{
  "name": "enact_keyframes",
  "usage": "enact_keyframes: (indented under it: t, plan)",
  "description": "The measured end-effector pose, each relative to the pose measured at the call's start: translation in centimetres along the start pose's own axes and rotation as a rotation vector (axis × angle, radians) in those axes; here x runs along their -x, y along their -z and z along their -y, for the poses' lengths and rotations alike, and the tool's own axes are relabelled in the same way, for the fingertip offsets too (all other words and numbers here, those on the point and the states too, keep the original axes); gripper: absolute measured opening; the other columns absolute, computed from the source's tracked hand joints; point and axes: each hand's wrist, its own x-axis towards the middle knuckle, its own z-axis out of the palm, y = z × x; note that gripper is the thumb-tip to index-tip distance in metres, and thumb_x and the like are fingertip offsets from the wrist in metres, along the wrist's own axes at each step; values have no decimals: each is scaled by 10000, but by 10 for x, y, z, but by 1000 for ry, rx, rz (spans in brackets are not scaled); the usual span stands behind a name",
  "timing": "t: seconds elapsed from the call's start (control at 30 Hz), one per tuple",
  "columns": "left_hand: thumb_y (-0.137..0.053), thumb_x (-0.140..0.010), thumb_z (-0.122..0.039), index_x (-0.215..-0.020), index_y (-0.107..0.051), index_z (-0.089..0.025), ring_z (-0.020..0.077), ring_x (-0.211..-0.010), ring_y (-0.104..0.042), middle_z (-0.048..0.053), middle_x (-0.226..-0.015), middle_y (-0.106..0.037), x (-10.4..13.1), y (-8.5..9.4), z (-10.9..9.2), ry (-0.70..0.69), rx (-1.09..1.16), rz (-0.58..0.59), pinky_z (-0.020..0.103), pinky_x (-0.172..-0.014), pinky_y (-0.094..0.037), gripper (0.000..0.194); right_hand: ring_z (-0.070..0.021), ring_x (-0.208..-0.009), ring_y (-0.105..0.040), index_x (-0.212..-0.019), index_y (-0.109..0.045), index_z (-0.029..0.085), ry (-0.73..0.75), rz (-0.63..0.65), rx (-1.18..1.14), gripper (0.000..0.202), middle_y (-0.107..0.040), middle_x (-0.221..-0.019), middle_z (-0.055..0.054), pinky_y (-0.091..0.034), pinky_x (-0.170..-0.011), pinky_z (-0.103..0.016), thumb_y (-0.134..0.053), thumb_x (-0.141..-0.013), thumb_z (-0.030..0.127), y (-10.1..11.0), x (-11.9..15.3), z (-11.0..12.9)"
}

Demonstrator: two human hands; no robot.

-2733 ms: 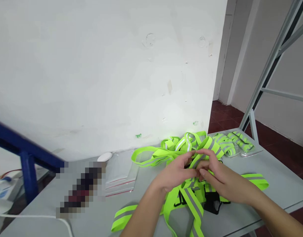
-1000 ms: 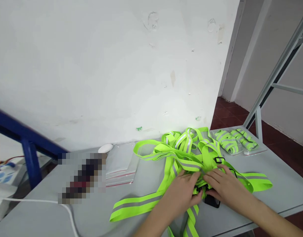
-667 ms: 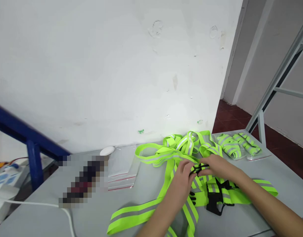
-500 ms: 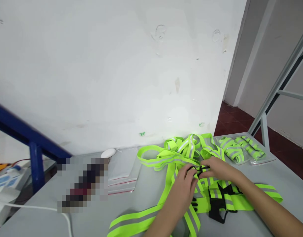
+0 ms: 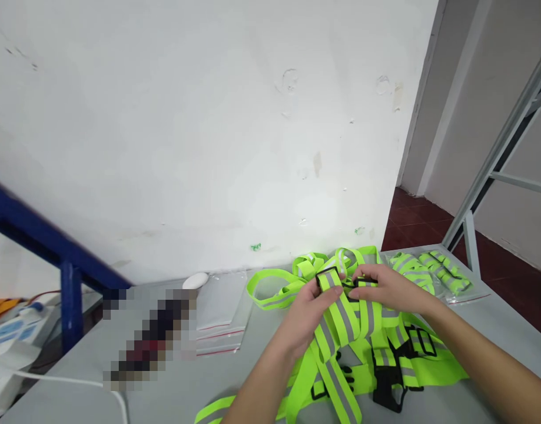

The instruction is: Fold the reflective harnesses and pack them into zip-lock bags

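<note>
My left hand (image 5: pixel 305 312) pinches a lime-yellow reflective strap (image 5: pixel 346 321) with a grey stripe, right by a black slide buckle (image 5: pixel 327 271) threaded on it. Beside it, my right hand (image 5: pixel 387 288) is closed on another stretch of strap at a second black buckle (image 5: pixel 362 284), partly hidden by the fingers. Below both hands lie more tangled straps, with a large black side-release buckle (image 5: pixel 387 386) and a black adjuster (image 5: pixel 424 341) among them. Loops of strap (image 5: pixel 272 301) spread behind my left hand.
Bagged reflective straps (image 5: pixel 447 274) lie at the table's right back. Clear zip bags (image 5: pixel 219 309) and a white oval object (image 5: pixel 195 281) are left of the straps, near a blurred-out patch. A white cable (image 5: pixel 71 380), blue frame (image 5: pixel 70 306), wall (image 5: pixel 208 147) and grey metal frame (image 5: pixel 471 235) surround the table.
My hands have moved apart slightly. My left hand has turned, so the slide buckle and the strap hanging from it now show. Straps beneath have shifted, uncovering the adjuster on the right.
</note>
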Motion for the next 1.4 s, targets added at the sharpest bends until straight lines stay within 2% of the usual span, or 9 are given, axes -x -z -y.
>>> enact_keyframes:
  t: [0.13,0.33,0.57,0.7,0.83,1.0,1.13,1.3,1.4]
  plan:
    - [-648,-830,-389,-1261,-570,-211,279,-1145,-592,101,-1159,-676,-4,6,-18,16,-65,64,410,-952,-471,473,-241,-1059,-598,-1023,-597,236,-26,10,-64,359,-638,-1177,-55,-489,-838,-368,-586,-855,553,6,-8,10]
    - [-609,-851,-303,-1461,-299,-314,203,-1086,-614,16,-979,-690,-1,10,-42,-18,-194,209,410,-1017,-408,684,-321,-1234,-506,-1315,-529,245,-31,-11,50,614,-517,-1389,-108,-469,-934,-414,-652,-797,552,4,-5,24]
    - [-552,-824,-314,-1461,-284,-331,248,-1087,-615,41,-1170,-640,4,7,-33,9,-146,44,414,-938,-470,691,-221,-843,-593,-989,-627,203,7,-18,76,392,-636,-983,-48,-468,-691,-319,-673,-775,530,-12,2,35]
    - [-524,-872,-498,-1456,-245,-310,272,-1323,-454,97,-1489,-407,8,5,-25,-126,-117,50,420,-1070,-372,674,-206,-866,-555,-956,-591,199,40,-58,27,419,-600,-943,-23,-435,-711,-298,-761,-696,480,-24,6,35]
    - [-374,-902,-646,-1386,-258,-305,280,-1258,-526,108,-1561,-231,11,-4,-22,-269,-50,-150,390,-954,-480,603,-167,-724,-500,-766,-570,195,60,-47,64,352,-556,-765,18,-379,-633,-275,-743,-709,496,-26,8,35]
    - [-149,-923,-659,-1157,-441,-221,225,-1044,-602,100,-1215,-515,5,-10,-22,-327,48,-330,320,-761,-518,576,-159,-712,-503,-796,-567,201,76,-102,58,370,-569,-778,22,-378,-606,-262,-742,-707,514,-29,14,42]
    - [-176,-949,-623,-973,-472,-233,160,-763,-538,11,-852,-522,15,3,-16,-392,-123,-360,283,-707,-458,490,-163,-671,-540,-837,-580,219,77,-209,138,378,-623,-766,17,-400,-580,-263,-723,-729,552,-36,24,39]
    - [-351,-947,-578,-883,-558,-212,182,-789,-516,17,-843,-574,43,24,-1,-340,-449,-169,291,-729,-444,426,-207,-862,-655,-840,-549,234,425,-381,171,332,-676,-1021,-54,-492,-700,-291,-708,-783,520,-39,33,29]
    - [-426,-923,-577,-1001,-608,-205,207,-859,-563,43,-926,-637,49,29,11,-310,-405,-26,316,-784,-477,421,-227,-932,-663,-839,-519,237,581,-442,275,329,-633,-1137,-94,-502,-676,-290,-689,-802,516,-38,34,30]
